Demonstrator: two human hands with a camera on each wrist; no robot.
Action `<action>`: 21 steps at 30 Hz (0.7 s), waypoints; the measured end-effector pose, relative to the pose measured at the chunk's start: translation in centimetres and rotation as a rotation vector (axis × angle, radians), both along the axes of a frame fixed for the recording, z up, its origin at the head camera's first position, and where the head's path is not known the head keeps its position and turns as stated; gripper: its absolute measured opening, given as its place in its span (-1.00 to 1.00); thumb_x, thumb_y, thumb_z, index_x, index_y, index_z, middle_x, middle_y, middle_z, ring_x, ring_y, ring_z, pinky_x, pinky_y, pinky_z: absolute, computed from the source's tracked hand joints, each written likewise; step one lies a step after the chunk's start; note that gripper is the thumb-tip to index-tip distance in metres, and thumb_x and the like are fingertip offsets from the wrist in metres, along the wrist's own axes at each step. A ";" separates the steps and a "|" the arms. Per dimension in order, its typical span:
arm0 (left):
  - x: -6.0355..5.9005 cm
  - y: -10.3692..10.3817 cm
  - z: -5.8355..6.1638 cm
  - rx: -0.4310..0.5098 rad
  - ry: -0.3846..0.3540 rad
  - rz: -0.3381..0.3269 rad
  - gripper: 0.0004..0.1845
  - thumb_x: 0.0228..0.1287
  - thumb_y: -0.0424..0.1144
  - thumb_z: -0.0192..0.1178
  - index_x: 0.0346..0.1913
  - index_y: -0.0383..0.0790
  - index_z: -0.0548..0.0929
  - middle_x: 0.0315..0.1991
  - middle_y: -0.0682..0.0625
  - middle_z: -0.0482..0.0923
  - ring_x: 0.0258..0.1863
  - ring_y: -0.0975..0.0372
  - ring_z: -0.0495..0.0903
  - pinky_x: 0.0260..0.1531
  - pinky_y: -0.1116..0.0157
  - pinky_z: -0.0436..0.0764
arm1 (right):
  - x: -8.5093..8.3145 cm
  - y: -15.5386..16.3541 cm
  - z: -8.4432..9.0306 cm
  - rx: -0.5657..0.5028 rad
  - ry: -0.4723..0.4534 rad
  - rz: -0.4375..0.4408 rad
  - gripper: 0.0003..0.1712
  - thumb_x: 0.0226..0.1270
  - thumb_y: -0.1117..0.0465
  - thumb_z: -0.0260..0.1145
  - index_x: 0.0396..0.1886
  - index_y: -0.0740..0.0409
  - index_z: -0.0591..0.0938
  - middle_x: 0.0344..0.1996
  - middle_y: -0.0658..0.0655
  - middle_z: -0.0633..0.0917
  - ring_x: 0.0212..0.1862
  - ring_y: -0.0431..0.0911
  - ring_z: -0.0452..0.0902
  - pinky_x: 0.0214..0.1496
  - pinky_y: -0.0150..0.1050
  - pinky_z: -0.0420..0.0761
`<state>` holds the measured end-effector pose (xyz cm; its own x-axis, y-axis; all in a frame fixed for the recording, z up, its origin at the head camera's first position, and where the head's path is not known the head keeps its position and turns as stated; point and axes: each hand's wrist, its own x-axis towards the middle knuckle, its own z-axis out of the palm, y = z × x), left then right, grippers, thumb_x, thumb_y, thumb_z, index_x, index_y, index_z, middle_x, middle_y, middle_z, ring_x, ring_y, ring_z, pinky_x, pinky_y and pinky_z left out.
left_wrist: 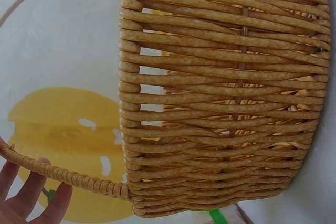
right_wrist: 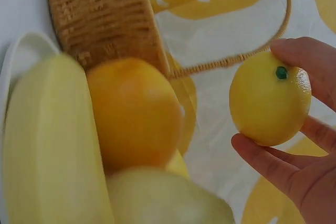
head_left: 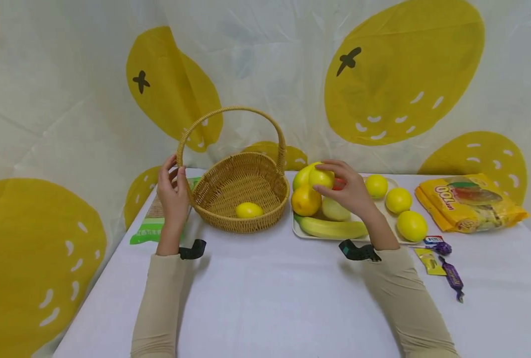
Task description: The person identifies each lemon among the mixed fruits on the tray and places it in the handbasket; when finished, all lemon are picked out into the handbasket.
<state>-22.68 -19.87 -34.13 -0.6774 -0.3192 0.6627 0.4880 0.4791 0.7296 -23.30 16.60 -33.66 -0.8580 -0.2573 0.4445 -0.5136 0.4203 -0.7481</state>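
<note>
A wicker basket [head_left: 229, 226] with a tall arched handle stands left of centre, one lemon [head_left: 249, 210] inside it. My left hand [head_left: 174, 194] holds the handle low on its left side; in the left wrist view its fingertips [left_wrist: 59, 198] lie against the wrapped handle [left_wrist: 79, 180]. My right hand [head_left: 348, 191] pinches a round yellow lemon [right_wrist: 269, 100], green at its stem end, between thumb and fingers. It is held above the fruit on a white tray [head_left: 297, 231]. Beneath and beside it are an orange [head_left: 305, 200], a banana [head_left: 332, 227] and a pale oval fruit [head_left: 335, 210].
Several yellow fruits [head_left: 398, 200] lie along the tray's right side. Further right are a yellow snack bag [head_left: 471, 204] and small wrapped candies [head_left: 453, 278]. A green and brown packet [head_left: 151, 226] lies left of the basket. A fruit-print curtain [head_left: 265, 64] hangs behind the table.
</note>
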 end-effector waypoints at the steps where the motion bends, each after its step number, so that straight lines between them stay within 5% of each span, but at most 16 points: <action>1: -0.1 0.0 0.0 0.001 -0.002 0.001 -0.62 0.48 -0.43 -0.02 0.28 -0.48 0.38 0.17 -0.36 0.41 0.11 -0.13 0.51 0.00 0.32 0.49 | -0.1 -0.6 0.0 -0.014 -0.006 0.014 -0.53 0.20 0.42 0.40 0.13 0.41 0.58 0.24 0.36 0.45 0.22 0.21 0.40 -0.01 -0.55 0.51; 10: -0.4 -0.2 -0.5 0.006 -0.025 0.003 -0.61 0.49 -0.40 -0.02 0.30 -0.43 0.38 0.18 -0.33 0.42 0.12 -0.09 0.52 -0.05 0.52 0.43 | -0.9 -4.1 -1.3 -0.129 -0.070 0.134 -0.50 0.19 0.43 0.41 0.15 0.41 0.57 0.29 0.34 0.43 0.30 0.22 0.37 0.12 0.16 0.53; 17: -1.0 -0.6 -0.8 -0.005 -0.015 0.016 -0.61 0.49 -0.40 -0.02 0.30 -0.44 0.39 0.17 -0.32 0.43 0.11 -0.09 0.52 -0.04 0.50 0.45 | -3.6 -5.4 -5.2 -0.124 -0.036 0.160 -0.51 0.17 0.27 0.47 0.14 0.18 0.63 0.29 0.22 0.45 0.30 0.09 0.37 0.15 0.14 0.53; 21: -1.6 -1.1 -1.4 -0.013 -0.011 0.019 -0.61 0.49 -0.38 -0.01 0.30 -0.40 0.39 0.18 -0.30 0.43 0.11 -0.08 0.53 -0.06 0.53 0.44 | -3.8 -5.8 -5.5 -0.090 -0.041 0.160 -0.51 0.18 0.23 0.47 0.15 0.15 0.63 0.29 0.19 0.45 0.31 0.08 0.36 0.17 0.13 0.52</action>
